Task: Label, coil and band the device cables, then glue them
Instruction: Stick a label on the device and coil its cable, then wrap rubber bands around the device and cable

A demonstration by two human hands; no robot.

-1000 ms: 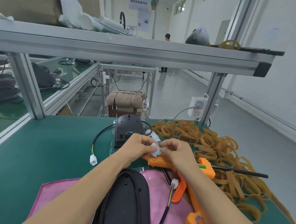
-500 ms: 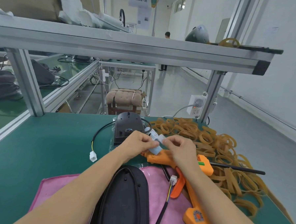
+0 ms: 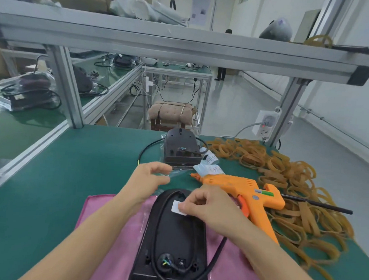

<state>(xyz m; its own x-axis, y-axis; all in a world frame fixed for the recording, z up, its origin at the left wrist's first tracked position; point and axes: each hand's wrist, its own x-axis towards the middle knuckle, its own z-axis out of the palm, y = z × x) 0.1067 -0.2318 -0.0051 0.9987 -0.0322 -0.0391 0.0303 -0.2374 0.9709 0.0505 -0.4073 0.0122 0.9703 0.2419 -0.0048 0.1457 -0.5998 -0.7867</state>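
Hovering left of centre in the frame, the left hand [image 3: 150, 182] hangs above the green desk [image 3: 60, 176] with fingers loosely spread and a scrap of clear film [image 3: 166, 175], probably label backing, at its fingertips; whether it pinches the film or merely touches it I cannot tell, and if the scrap drifts down it could land on the work and get trapped under the sticker. Just right of that, at lower centre, the black device housing [image 3: 171, 242] lies on the pink cloth [image 3: 109, 243] with its black cable [image 3: 157, 234] already looped round inside the shell. The right hand [image 3: 208, 207] pinches a small white label [image 3: 177, 207] and presses it down at the upper end of the housing. As I judge it, the main risk is there: set down askew or creased, the label may lift again, and a push that is too hard could slide the housing on the cloth or nudge the cable out of its loop. Further right, the orange glue gun [image 3: 247, 192] lies on the desk with its nozzle pointing left toward a strip of spare labels [image 3: 208, 169]; if it is hot, a drip could foul them, and the right forearm is close to its handle. At the far right, the heap of rubber bands [image 3: 284, 177] sprawls under the gun and could snag it when it is lifted. Above centre, a second black unit [image 3: 180, 148] sits well apart.
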